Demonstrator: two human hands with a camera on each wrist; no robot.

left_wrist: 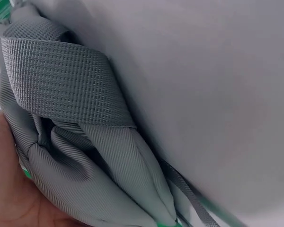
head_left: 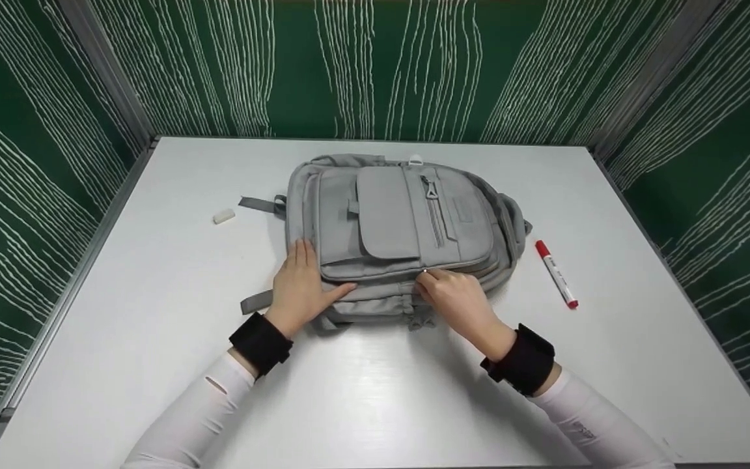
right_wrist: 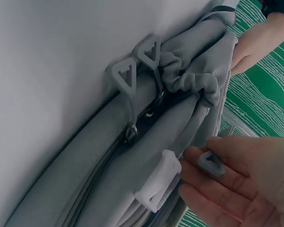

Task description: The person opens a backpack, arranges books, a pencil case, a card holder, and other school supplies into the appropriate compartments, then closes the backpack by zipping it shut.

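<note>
A grey backpack [head_left: 388, 215] lies on its back with its front flap and front zip facing up. My left hand [head_left: 300, 286] rests on its lower left corner, fingers straight and thumb spread along the side. At the near side, my right hand [head_left: 456, 299] pinches a grey triangular zipper pull [right_wrist: 211, 163] between thumb and fingers. Close by in the right wrist view are a white plastic loop [right_wrist: 158, 182] and two more zipper pulls [right_wrist: 124, 75] hanging side by side. The left wrist view shows a folded webbing strap [left_wrist: 66, 80] beside the left hand [left_wrist: 14, 184].
The backpack lies on a white table [head_left: 362, 397]. Right of it is a red and white marker [head_left: 556, 275]; at its left is a small white block [head_left: 224, 216] like an eraser. Two loose strap ends [head_left: 258, 301] stick out leftward. Green, white-lined panels [head_left: 297, 71] surround the table.
</note>
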